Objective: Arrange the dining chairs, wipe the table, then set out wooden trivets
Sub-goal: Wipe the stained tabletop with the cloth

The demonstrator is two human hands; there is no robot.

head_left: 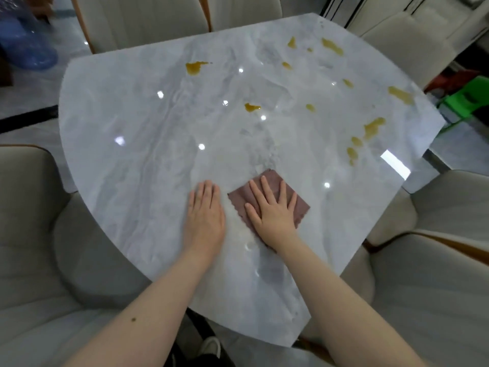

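Both my forearms reach forward and down from the bottom of the view, bare, angling in toward each other over the near part of the table (137, 160). My right hand (274, 211) lies palm down on the cloth (301, 205), fingers straight and spread wide, the thumb splayed out to the left and lying on the cloth too. I am pressing flat, not gripping; no finger curls round the fabric. The cloth is a small mauve square with a scalloped edge, turned like a diamond, flat on the marble a little right of the table's middle and toward my side. Its far corner and right corner show past my fingertips.

My left hand (205, 211) rests flat on the bare marble just beside the cloth, apart from it by a narrow strip of table. Its fingers are straight and held close together, pointing away from me, and it holds nothing.

Amber spills (195, 68) dot the far and right parts of the glossy top, well apart from the cloth. Cream chairs (31, 207) stand round the table: one at my left, one at my right, others along the far edge. A green stool (460, 107) sits on the floor beyond the right edge.
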